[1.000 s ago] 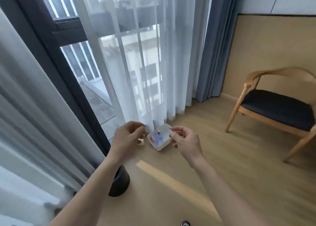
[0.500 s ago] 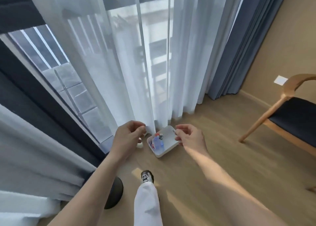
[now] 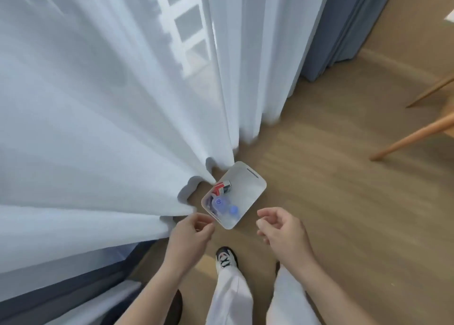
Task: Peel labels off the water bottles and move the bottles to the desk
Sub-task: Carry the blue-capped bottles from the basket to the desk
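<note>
1. Water bottles (image 3: 227, 208) have not reached a desk, and none is in view. They stand in a bin on the floor, at the hem of the largest thing in the scene, a sheer white curtain (image 3: 110, 103) that fills the left and far side. A blue drape (image 3: 344, 29) hangs to its right.
2. Wooden floor (image 3: 344, 201) takes up the right and near side. Chair legs (image 3: 412, 135) cross the far right, well apart from the bin.
3. White bin (image 3: 245, 177) sits just beside the curtain hem, probably tucked there to stay out of the walkway.
4. Left hand (image 3: 189, 236) and right hand (image 3: 282, 229) hang on either side of the bin's near end. Both have loosely curled fingers with nothing visible in them — placed, I judge, to reach down for a bottle.
5. One shoe (image 3: 226, 258) points toward the bin, near the hands.
6. Two blue caps mark the bottles, upright at the bin's near-left end — the labels are too blurred to judge. A red-and-white carton (image 3: 222, 188) lies just beyond them.
</note>
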Available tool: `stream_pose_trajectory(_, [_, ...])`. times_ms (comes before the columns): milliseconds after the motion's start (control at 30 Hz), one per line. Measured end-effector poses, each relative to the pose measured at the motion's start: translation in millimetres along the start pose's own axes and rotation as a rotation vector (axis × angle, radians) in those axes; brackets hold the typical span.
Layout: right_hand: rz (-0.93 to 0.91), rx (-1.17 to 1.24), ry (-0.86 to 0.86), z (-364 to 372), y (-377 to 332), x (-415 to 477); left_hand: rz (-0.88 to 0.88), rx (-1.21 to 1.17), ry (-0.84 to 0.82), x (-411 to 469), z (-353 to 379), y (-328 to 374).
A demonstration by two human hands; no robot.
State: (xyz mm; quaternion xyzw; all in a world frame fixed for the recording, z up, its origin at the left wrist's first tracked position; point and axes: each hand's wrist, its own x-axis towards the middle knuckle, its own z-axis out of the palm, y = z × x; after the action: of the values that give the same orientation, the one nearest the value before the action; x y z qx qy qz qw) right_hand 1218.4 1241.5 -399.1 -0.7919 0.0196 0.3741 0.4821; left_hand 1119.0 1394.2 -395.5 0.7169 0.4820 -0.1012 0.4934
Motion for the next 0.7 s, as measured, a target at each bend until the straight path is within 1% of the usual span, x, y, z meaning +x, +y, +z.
stream_pose_trajectory(133, [0.075,-0.074,-0.065,35,70,104,-0.069,0.073,-0.024,105,58,-51])
stream_pose_trajectory(300, [0.114,-0.261,-0.171,76,173,223,-0.077,0.309,0.034,236,130,-138])
stream_pose_trajectory(400, [0.103,-0.364,-0.220,102,225,273,-0.069,0.357,0.047,293,164,-182])
stream_pose_trajectory(467, [0.079,-0.432,-0.258,122,254,297,-0.059,0.379,0.046,319,182,-208])
stream_pose_trajectory(600, [-0.019,-0.532,-0.310,163,285,327,-0.130,0.424,0.110,352,204,-249])
stream_pose_trajectory(700, [-0.180,-0.539,-0.272,188,286,342,-0.084,0.515,0.151,366,209,-269])
